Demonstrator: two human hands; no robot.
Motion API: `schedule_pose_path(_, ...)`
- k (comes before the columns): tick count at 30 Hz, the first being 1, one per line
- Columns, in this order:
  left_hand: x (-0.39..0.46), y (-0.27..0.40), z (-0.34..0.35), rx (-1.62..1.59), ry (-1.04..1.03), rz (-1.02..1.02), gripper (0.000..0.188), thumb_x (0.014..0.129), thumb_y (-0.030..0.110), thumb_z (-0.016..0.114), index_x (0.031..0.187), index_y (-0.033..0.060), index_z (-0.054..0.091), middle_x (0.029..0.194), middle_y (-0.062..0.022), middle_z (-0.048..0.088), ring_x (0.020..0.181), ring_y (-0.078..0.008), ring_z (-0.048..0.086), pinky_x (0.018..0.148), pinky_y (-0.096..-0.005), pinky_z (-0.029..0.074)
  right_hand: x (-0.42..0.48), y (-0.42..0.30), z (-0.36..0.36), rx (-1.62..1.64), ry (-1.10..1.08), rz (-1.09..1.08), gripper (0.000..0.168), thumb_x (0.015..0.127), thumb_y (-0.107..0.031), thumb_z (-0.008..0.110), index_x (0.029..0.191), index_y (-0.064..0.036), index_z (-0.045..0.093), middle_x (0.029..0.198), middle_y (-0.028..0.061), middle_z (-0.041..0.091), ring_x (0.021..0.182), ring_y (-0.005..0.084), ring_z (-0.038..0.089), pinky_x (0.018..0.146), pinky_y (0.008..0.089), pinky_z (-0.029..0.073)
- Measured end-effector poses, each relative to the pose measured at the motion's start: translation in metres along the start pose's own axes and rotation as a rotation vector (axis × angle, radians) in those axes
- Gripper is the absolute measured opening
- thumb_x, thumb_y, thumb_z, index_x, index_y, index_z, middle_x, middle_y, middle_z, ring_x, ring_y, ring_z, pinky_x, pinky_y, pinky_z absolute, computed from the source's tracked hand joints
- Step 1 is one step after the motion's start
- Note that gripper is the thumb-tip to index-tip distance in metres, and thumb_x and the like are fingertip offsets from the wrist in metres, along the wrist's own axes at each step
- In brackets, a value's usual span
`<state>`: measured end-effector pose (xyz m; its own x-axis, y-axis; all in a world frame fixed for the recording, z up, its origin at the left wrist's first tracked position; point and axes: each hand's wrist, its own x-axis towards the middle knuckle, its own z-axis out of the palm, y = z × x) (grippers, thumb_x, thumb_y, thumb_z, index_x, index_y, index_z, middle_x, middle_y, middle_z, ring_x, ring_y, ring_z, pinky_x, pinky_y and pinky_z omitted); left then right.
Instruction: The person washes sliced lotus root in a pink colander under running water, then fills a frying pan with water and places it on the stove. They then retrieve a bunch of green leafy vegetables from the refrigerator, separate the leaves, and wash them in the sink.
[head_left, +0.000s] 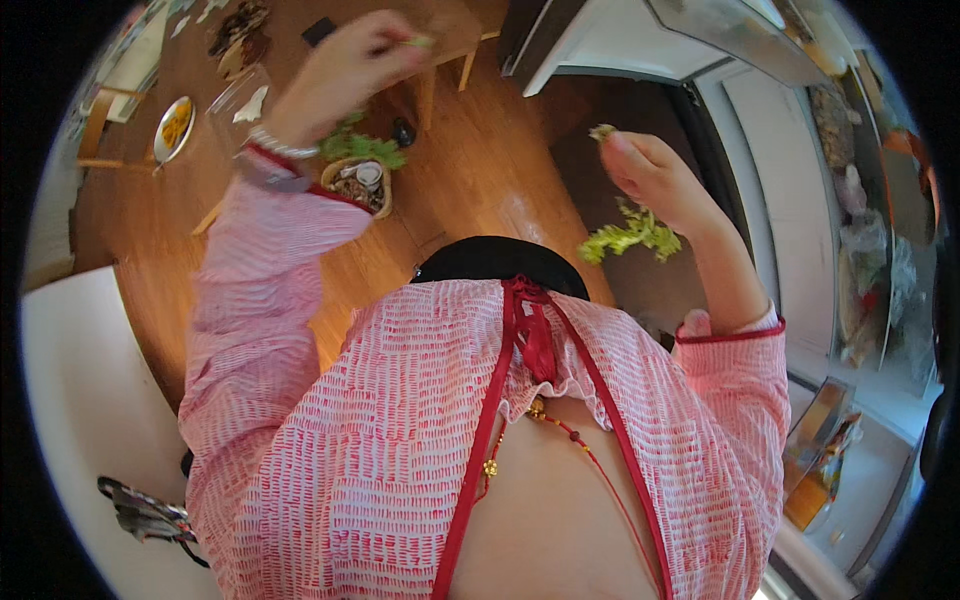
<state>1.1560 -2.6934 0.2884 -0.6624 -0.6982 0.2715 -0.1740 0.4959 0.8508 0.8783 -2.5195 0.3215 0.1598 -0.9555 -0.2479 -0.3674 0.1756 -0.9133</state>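
My left hand (356, 64) is raised at the upper left, blurred by motion. A small pale-green plant piece (416, 42) is pinched between its thumb and fingers. At the upper right, my right hand (651, 176) grips a leafy green vegetable stalk. Its cut end pokes out past the thumb, and the yellow-green leaves (632, 238) hang below the palm. Beyond my left wrist are more green leaves (364, 144), next to a small woven basket (387, 191). Inside the basket are a white round object (368, 174) and brown pieces too small to identify.
An oval white plate (187, 139) with orange food sits at the far left, near a wooden chair (94, 127). A dark flat object (319, 31) lies beyond my left arm. Wood flooring (480, 187) spreads ahead, with a dark floor area (600, 165) and a white cabinet (772, 150) to the right.
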Motion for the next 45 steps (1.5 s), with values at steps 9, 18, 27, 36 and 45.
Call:
schedule_pose_path(9, -0.177, -0.012, -0.079, -0.079, 0.839, -0.318, 0.03, 0.093, 0.026, 0.041, 0.106, 0.0028, 0.054, 0.1, -0.0019, 0.057, 0.089, -0.0091, 0.048, 0.078, -0.0216, 0.039, 0.059, 0.043, 0.048, -0.081, 0.109, -0.09, 0.023, 0.089, -0.024, 0.049, 0.09, -0.002, 0.054, 0.072, -0.0015, 0.045, 0.067, 0.0096, 0.043, 0.062, 0.0249, 0.038)
schedule_pose_path(18, -0.242, 0.001, -0.083, -0.809, 1.05, -0.127, 0.028, 0.09, 0.027, 0.044, 0.109, 0.007, 0.05, 0.105, -0.0043, 0.052, 0.1, -0.0167, 0.048, 0.088, -0.0317, 0.038, 0.176, 0.084, 0.132, -0.566, -0.041, -0.38, 0.03, 0.086, -0.03, 0.051, 0.084, -0.001, 0.058, 0.08, 0.0148, 0.051, 0.076, 0.031, 0.052, 0.066, 0.0377, 0.041)
schedule_pose_path(27, -0.217, 0.017, -0.063, -1.209, 0.932, -0.047, 0.025, 0.091, 0.028, 0.041, 0.106, 0.0095, 0.05, 0.105, -0.0034, 0.051, 0.103, -0.0191, 0.046, 0.091, -0.0337, 0.035, 0.216, 0.13, 0.14, -0.237, -0.068, 0.1, 0.042, 0.087, -0.036, 0.048, 0.102, 0.003, 0.054, 0.105, 0.016, 0.055, 0.091, 0.0243, 0.055, 0.075, 0.0338, 0.044)
schedule_pose_path(36, -0.172, 0.017, -0.05, -1.276, 0.761, -0.06, 0.023, 0.092, 0.027, 0.04, 0.102, 0.009, 0.051, 0.101, -0.0043, 0.053, 0.102, -0.0196, 0.048, 0.089, -0.0332, 0.038, 0.17, 0.072, 0.131, 0.157, -0.187, -0.108, 0.053, 0.088, -0.043, 0.042, 0.121, -0.002, 0.044, 0.114, 0.0104, 0.052, 0.103, 0.0192, 0.049, 0.09, 0.0298, 0.037)
schedule_pose_path(45, -0.092, -0.006, -0.015, -1.363, 0.603, -0.231, 0.031, 0.09, 0.026, 0.043, 0.116, 0.0074, 0.046, 0.109, -0.0081, 0.05, 0.103, -0.021, 0.048, 0.091, -0.0362, 0.038, 0.088, -0.009, 0.106, 0.249, -0.086, -0.33, 0.032, 0.085, -0.038, 0.054, 0.089, -0.006, 0.057, 0.077, -0.001, 0.057, 0.073, 0.0059, 0.051, 0.068, 0.0211, 0.041)
